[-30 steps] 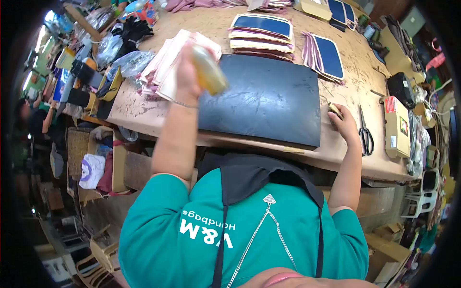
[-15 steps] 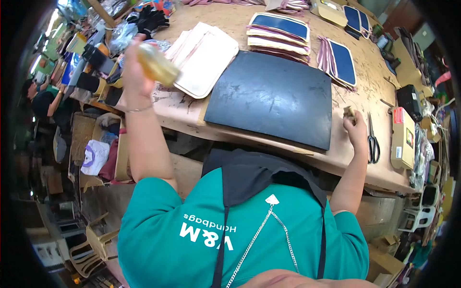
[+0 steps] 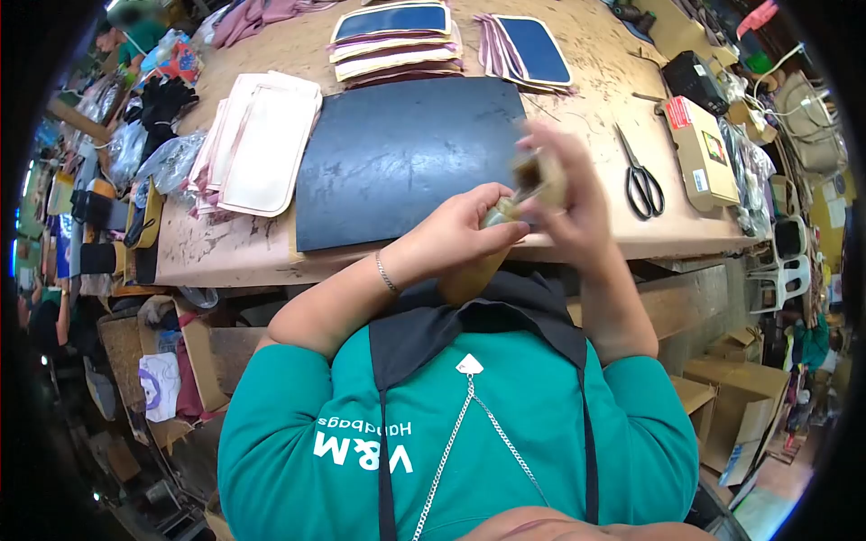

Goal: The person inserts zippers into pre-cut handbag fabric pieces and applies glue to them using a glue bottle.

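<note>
Head view: both hands are raised together in front of the chest, above the near edge of the workbench (image 3: pixel 631 234). The left hand (image 3: pixel 460 230) is closed around a yellowish bottle (image 3: pixel 474 270), whose body hangs down below the fist toward the black apron. The right hand (image 3: pixel 573 194) pinches a small tan pad (image 3: pixel 532 173) right at the bottle's top, fingers curled around it; the motion blur hides whether pad and spout touch. By the look of it, this is the loading step: the pad is being wetted or dabbed from the bottle, and nothing has been applied yet. The black board (image 3: pixel 406 153) on the bench lies bare, with no piece laid on it. The stack of cream panels (image 3: pixel 262 149) just left of it appears untouched, as do the blue-faced panels (image 3: pixel 392 20) behind. Scissors (image 3: pixel 639 176) lie idle to the right.
</note>
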`<state>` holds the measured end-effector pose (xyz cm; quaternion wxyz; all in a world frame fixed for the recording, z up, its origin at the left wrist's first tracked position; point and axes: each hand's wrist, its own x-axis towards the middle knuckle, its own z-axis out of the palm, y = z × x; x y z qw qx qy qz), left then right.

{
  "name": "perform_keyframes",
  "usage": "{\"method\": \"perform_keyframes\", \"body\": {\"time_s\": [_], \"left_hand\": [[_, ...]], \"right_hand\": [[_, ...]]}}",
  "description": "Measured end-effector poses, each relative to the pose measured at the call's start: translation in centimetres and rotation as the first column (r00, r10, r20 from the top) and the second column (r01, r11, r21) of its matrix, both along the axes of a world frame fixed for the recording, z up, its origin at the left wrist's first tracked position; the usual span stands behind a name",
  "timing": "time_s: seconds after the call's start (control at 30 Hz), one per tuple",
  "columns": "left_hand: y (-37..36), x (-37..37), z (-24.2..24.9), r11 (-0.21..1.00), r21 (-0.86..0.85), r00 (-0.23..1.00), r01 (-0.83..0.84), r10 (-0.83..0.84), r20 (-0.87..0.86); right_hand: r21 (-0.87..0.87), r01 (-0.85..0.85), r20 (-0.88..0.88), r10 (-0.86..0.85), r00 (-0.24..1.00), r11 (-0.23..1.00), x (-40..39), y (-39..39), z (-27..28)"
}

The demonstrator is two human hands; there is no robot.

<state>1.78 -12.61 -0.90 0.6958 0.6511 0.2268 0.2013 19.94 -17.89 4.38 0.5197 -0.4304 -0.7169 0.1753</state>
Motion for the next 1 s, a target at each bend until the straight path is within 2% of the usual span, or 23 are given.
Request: {"method": "perform_keyframes", "body": {"time_s": [0.03, 0.1, 0.13, 0.23, 0.3, 0.33, 0.37, 0.43, 0.57, 0.6, 0.63, 0.7, 0.8, 0.83, 0.9, 0.93, 1.0], "left_hand": [[-0.5, 0.0, 0.0, 0.995, 0.101, 0.999, -0.011, 0.016, -0.048], [-1.2, -0.4, 0.4, 0.951, 0.307, 0.988, -0.025, 0.071, -0.140], [-1.3, -0.5, 1.3, 0.971, 0.236, 0.975, -0.045, 0.094, -0.202], [-1.2, -1.6, 2.8, 0.976, 0.218, 0.936, -0.018, 0.093, -0.339], [-1.2, -1.9, 2.8, 0.977, 0.209, 0.937, -0.041, 0.110, -0.330], [-1.2, -2.0, 2.8, 0.978, 0.204, 0.938, -0.049, 0.115, -0.326], [-1.4, -2.4, 3.0, 0.972, 0.235, 0.964, -0.004, 0.066, -0.259], [-2.1, -3.3, 3.9, 0.948, 0.306, 0.991, 0.085, -0.048, -0.128], [-1.6, -3.0, 3.2, 0.958, 0.286, 0.986, 0.028, 0.020, -0.165], [-1.5, -2.7, 2.8, 0.945, 0.326, 0.989, 0.009, 0.039, -0.141], [-1.5, -2.6, 2.7, 0.974, 0.225, 0.984, 0.025, 0.016, -0.180], [-1.5, -2.6, 2.6, 0.999, 0.012, 0.966, 0.044, -0.039, -0.254], [-1.0, -3.2, 3.3, 0.980, 0.181, 0.952, 0.088, -0.029, -0.306], [-0.6, -3.8, 3.4, 0.944, 0.329, 0.965, 0.030, 0.058, -0.255], [0.9, -5.8, 3.6, 0.798, 0.594, 0.970, -0.102, 0.213, -0.120], [1.8, -7.5, 3.8, 0.824, 0.518, 0.950, -0.231, 0.307, -0.064], [4.4, -12.4, 4.3, 0.809, 0.341, 0.865, -0.479, 0.500, 0.030]], "right_hand": [[0.100, 0.014, 0.250, -0.038, 0.967, 0.995, -0.8, 0.0, 0.1], [0.124, 0.012, 0.155, -0.031, 0.987, 0.992, -1.1, 0.4, -1.0], [0.117, 0.018, 0.110, -0.031, 0.993, 0.993, -0.5, 1.1, -2.0], [0.128, 0.025, 0.020, -0.028, 0.999, 0.991, -0.2, 2.5, -3.5], [0.126, 0.063, -0.042, -0.058, 0.997, 0.990, -0.6, 3.0, -3.9], [-0.023, 0.060, -0.184, -0.063, 0.981, 0.998, -0.7, 2.9, -3.8], [-0.116, 0.170, -0.152, -0.186, 0.971, 0.979, -0.1, 3.6, -4.4], [-0.141, 0.153, -0.410, -0.198, 0.890, 0.978, 0.8, 4.6, -4.3], [-0.272, -0.224, -0.730, -0.048, 0.682, 0.936, 0.0, 3.4, -5.1], [-0.305, -0.242, -0.706, -0.049, 0.706, 0.921, -1.3, 2.8, -4.9], [-0.327, -0.316, -0.693, 0.001, 0.721, 0.891, -1.5, 2.3, -5.1], [-0.323, -0.521, -0.807, 0.058, 0.588, 0.790, -1.6, 1.6, -5.2], [-0.334, -0.456, -0.755, 0.055, 0.654, 0.825, -1.1, 1.5, -4.9], [-0.334, -0.414, -0.733, 0.043, 0.679, 0.847, -1.1, 1.4, -4.8], [-0.327, -0.337, -0.689, 0.021, 0.725, 0.883, -1.1, 1.3, -4.7], [-0.278, -0.464, -0.788, 0.076, 0.611, 0.841, -0.6, 1.5, -4.3], [-0.316, -0.354, -0.762, -0.013, 0.647, 0.880, -0.2, 1.9, -4.3]]}}
